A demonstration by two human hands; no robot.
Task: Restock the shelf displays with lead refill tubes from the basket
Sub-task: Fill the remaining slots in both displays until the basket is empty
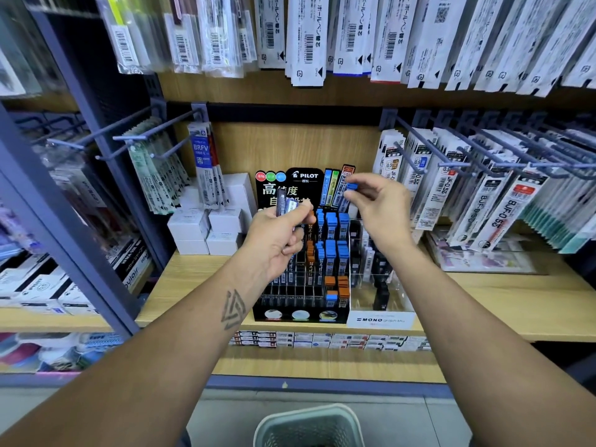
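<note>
The wooden shelf (pixel 483 304) spanned the frame at mid height, with a grey upright post (pixel 64 221) on its left. Above it, rows of hanging refill packets (pixel 354 37) filled the top of the view, and further packets hung on pegs (pixel 483 195) at the right.

On the shelf stood the black tiered display (pixel 303 314), marked PILOT on its header card. Its compartments held upright lead refill tubes with blue caps (pixel 332 240) and orange caps (pixel 335 282); several front-left compartments showed no caps. A clear display (pixel 380 321) labelled MONO stood touching its right side and held dark tubes. White boxes (pixel 206 230) were stacked just left of the black display.

A pale mesh basket (pixel 309 427) sat at the bottom edge of the frame, below the shelf front. Its contents could not be seen.

The left hand (pixel 277 240) was raised in front of the black display, fingers curled around a small bundle of lead refill tubes (pixel 288 204), which projected upward past the thumb and forefinger. An orange cap (pixel 310 217) showed beside the fingertips.

The right hand (pixel 377 201) was held above the display's upper right tier. Its thumb and forefinger pinched a single blue-capped tube (pixel 351 186) by the cap; the tube body hung downward toward the blue-capped row, and the other fingers were loosely curled.
</note>
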